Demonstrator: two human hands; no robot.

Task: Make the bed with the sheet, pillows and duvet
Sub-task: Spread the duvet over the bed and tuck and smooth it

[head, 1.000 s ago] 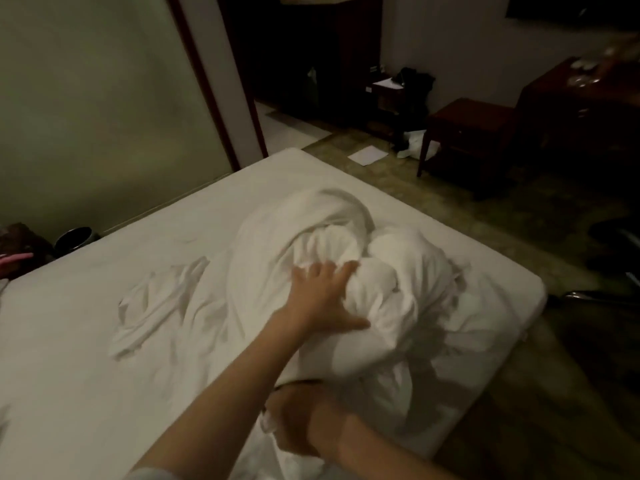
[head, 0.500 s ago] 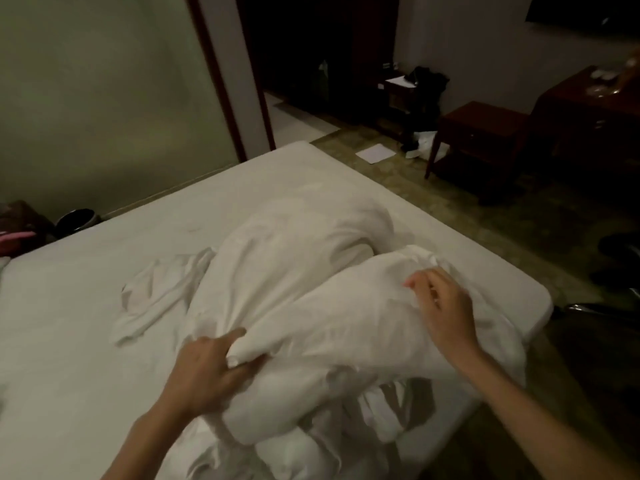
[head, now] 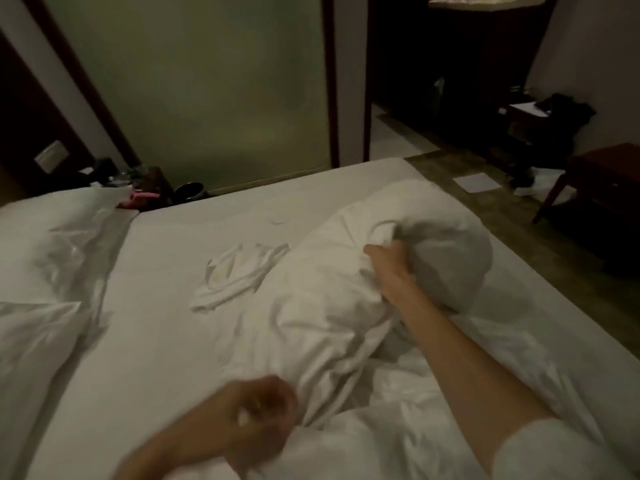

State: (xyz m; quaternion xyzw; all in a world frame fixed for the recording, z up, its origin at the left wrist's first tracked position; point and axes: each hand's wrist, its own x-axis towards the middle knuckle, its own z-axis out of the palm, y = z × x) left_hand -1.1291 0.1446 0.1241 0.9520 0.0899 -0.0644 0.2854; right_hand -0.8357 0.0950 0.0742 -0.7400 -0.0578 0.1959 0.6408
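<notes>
A: Where's the duvet (head: 329, 306) right now?

B: Bunched in a long white heap on the right half of the bed (head: 166, 341), running from the near edge up toward the far corner, with a rounded bulge at its far end.

A: And the hands?

B: The right hand (head: 388, 268) is reached out over the heap, fingers curled into the fabric just beside that bulge, gripping a fold of the duvet. The left hand (head: 259, 407) is low and near, at the heap's near end, touching the cloth there. It looks curled with something pale between the fingers (it is badly motion-blurred, so I cannot tell whether it truly grips the duvet or is merely clenched against it).

A: Anything else lying on the mattress?

B: 1 small crumpled white cloth (head: 239, 275), flat on the sheet just left of the heap. Further left, at the head end, 2 pillows (head: 59, 251), one behind the other, both creased.

A: Beyond the bed?

B: A frosted glass panel (head: 194, 98) along the far side, a dark round bin (head: 188, 192) at its foot, and something pink (head: 138, 199) beside it. On the right, a dark wooden stool (head: 602, 181) on the floor, with a white sheet of paper (head: 476, 182) lying near it.
</notes>
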